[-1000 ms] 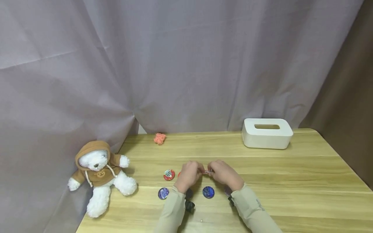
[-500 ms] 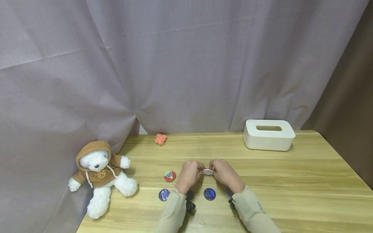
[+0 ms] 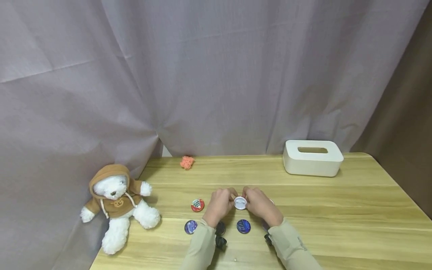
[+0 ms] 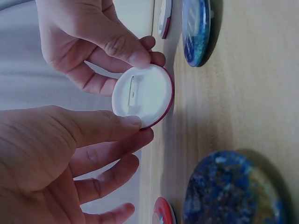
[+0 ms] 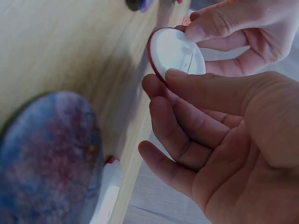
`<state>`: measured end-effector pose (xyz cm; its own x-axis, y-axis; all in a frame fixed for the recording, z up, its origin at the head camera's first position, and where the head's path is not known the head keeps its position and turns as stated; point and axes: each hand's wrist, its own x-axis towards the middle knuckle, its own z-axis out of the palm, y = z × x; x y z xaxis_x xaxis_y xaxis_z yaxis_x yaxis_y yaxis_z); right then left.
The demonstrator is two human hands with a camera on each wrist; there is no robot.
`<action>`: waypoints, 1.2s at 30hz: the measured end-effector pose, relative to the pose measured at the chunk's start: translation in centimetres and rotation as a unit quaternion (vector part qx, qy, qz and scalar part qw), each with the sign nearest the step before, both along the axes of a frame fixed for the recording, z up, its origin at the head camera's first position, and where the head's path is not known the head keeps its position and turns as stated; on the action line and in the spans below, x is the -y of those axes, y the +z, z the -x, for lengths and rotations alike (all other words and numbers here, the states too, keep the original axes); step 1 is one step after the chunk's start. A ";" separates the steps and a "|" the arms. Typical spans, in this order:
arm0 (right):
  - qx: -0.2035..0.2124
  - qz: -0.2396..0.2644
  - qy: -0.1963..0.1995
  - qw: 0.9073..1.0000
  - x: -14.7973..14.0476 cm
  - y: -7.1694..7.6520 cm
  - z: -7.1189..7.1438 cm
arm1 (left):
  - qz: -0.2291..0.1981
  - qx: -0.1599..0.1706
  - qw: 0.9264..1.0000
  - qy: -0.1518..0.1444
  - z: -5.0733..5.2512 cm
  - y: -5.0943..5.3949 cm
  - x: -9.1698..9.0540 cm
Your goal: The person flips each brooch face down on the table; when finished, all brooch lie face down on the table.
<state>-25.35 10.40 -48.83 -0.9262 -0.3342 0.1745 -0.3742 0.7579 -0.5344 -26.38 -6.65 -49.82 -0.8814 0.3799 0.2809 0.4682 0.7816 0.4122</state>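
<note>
- Pin badge (image 3: 240, 203) is between the two hands, over the desk (image 3: 337, 202), white back toward the wearer, tilted. Can't tell if its lower rim touches the wood.
- Left hand (image 3: 217, 207): thumb on the white back near the rim, index finger behind; pinching the badge at its left edge. Remaining fingers loosely bent, off the badge.
- Right hand (image 3: 260, 204): same pinch on the opposite edge, thumb on the back, fingers behind.
- So the badge sits at the fingertips of both, clear of the palms. Pin bar (image 4: 132, 91) lies across the back between the thumbs; can't tell if the clasp is fastened.
- Step in hand, my read: turning the badge over or checking its back.
- Next move probably calls for light edge grip, one hand steadying while the other shifts or lets go. Watch the pin near the thumbs; smooth rim could slip.
- Neighbours: blue badge (image 3: 243, 226) just on the near side, dark badge (image 3: 220, 228) beside the left wrist, red-and-green badge (image 3: 197, 205) and purple badge (image 3: 190, 227) farther left. Not held.
</note>
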 end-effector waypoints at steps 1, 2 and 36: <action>0.000 -0.001 -0.001 1.000 0.0 0.0 0.0 | -0.002 0.006 1.000 0.003 0.0 0.0 0.0; -0.004 -0.003 -0.001 1.000 0.0 -0.1 0.0 | -0.004 0.010 1.000 0.004 -0.1 0.1 0.0; -0.023 -0.080 0.011 0.996 0.4 -0.4 -0.3 | 0.088 0.057 0.994 0.007 -0.1 -0.5 -0.7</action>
